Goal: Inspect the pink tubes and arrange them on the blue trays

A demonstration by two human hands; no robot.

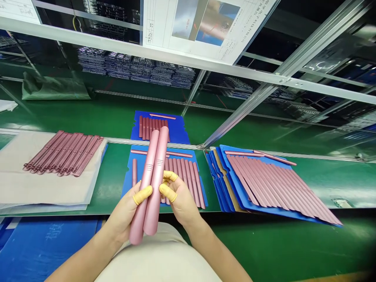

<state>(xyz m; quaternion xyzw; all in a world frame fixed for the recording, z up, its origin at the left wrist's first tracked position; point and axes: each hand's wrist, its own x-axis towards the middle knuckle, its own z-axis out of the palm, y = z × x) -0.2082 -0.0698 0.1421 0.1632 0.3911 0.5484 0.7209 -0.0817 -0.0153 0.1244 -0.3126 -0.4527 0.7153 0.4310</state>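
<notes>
Two pink shells [152, 184] are held side by side, touching along their length, upright and tilted slightly toward 1 o'clock, above the near edge of the bench [293, 243]. The left hand [126, 213] is closed round the lower part of the left shell, thumb across its front. The right hand [180, 201] pinches the right shell at mid-length with thumb and fingers. Yellow cots [167, 192] cover the thumbs and the fingertips that show.

Risks, as judged:
- The shells rub together; any sliding could mark the finish.
- Each is held low or at mid-length only, with a long end free. A loosened pinch could let one tip and drop onto the parts below, denting both.
- Cots cover tips only; bare palm skin on the left shell may leave smears.

Containers:
- Tray [127, 188], blue, at 12 o'clock just beyond the hands: a row of pink shells lying parallel, one apart at its left, two laid crosswise at the far edge.
- Far tray [179, 133], blue, further at 12 o'clock past a rail: a shorter row, one crosswise.
- Stack [223, 192] of blue trays at 3 o'clock, fanned and overhanging: the top one carries many pink strips [273, 184]. The overhang looks liable to slide.
- Sheet [44, 188], white, at 9 o'clock: a group of flat pink pieces [64, 152].
</notes>
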